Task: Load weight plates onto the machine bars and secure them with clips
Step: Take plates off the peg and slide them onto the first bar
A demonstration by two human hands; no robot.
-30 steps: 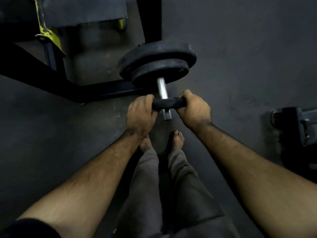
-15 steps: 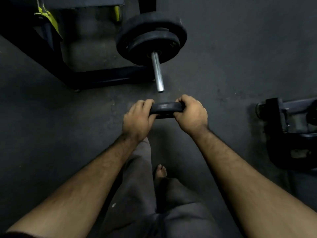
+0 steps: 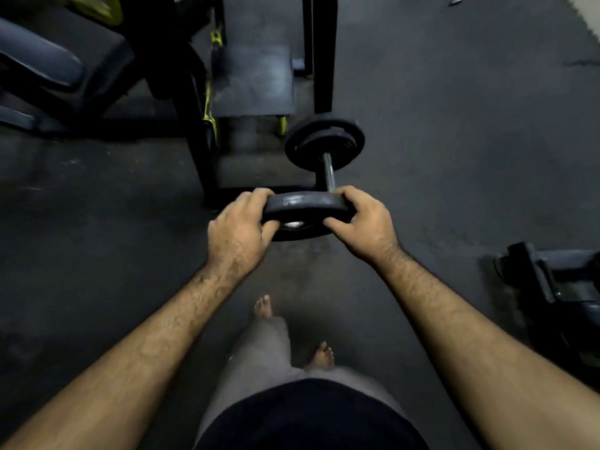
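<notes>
A person's left hand (image 3: 238, 235) and right hand (image 3: 363, 222) grip opposite edges of a small weight plate (image 3: 305, 206), fingers curled round its rim, just short of the bar (image 3: 329, 172) tip. Two plates (image 3: 324, 142) already sit further along the bar. The loading step appears underway; next, the plate's hole must meet the bar end.

No text, label, brand or number is showing clearly enough to read: faint raised marks are sitting on the face of the plates (image 3: 324, 142) loaded on the bar (image 3: 329, 172) and on the rim of the held plate (image 3: 303, 203), all blurred.
</notes>
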